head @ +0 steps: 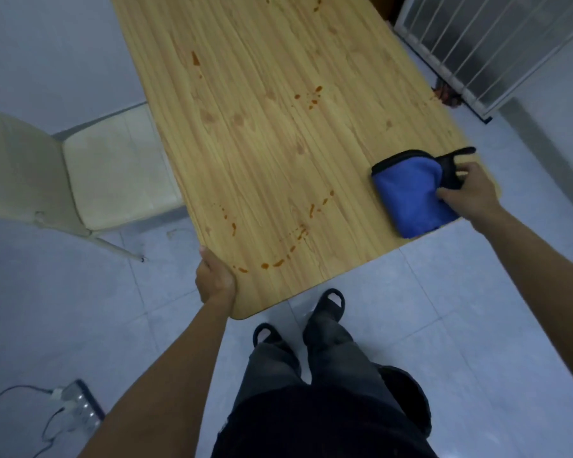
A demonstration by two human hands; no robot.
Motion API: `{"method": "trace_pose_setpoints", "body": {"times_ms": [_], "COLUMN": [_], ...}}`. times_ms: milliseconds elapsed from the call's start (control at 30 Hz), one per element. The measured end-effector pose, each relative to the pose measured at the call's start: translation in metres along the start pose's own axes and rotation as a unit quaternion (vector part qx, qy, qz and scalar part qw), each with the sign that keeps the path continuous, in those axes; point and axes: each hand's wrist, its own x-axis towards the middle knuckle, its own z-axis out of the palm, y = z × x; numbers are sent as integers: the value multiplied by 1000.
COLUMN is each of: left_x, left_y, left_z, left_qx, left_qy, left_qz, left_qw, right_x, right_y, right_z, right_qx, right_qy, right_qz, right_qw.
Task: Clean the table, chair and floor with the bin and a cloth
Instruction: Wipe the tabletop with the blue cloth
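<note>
The right grip (pixel 470 190) pinches the edge of the blue cloth (pixel 407 193), and most of the cloth lies flat on the surface (pixel 262 143) just left of that grip. The left grip (pixel 215 279) curls round the surface's edge, with red-brown spots (pixel 265 266) just beside it on the right.

One wood-grain worktop (pixel 262 143). One folded blue cloth (pixel 407 196). One cream chair (pixel 113 173). Two hands: left hand (pixel 214 279), right hand (pixel 470 190). Two black sandals (pixel 331 300). One power strip (pixel 80 404). One white barred gate (pixel 477 44). Reddish-brown spots (pixel 196 57): too many to count.
</note>
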Motion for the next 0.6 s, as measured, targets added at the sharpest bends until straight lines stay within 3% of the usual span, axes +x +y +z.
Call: {"method": "trace_pose_setpoints", "body": {"times_ms": [100, 167, 300, 433, 600], "left_x": [0, -1, -2, 2, 2], "left_y": [0, 0, 1, -1, -10], "left_z": [2, 2, 1, -3, -4], "left_qx": [-3, -6, -35, -79, -89], "left_qy": [4, 5, -7, -44, -68], "left_qz": [0, -2, -12, -21, -9], "left_qw": [1000, 1000, 999, 996, 994], "right_x": [-1, -7, -22, -37, -53], "right_y": [16, 17, 13, 8, -11], "right_z": [14, 31, 68, 93, 125], "right_qx": [-102, -111, -179, -237, -291], "right_qy": [24, 22, 5, 36, 50], "right_qz": [-66, -92, -62, -74, -180], "right_qw": [992, 989, 982, 968, 938]}}
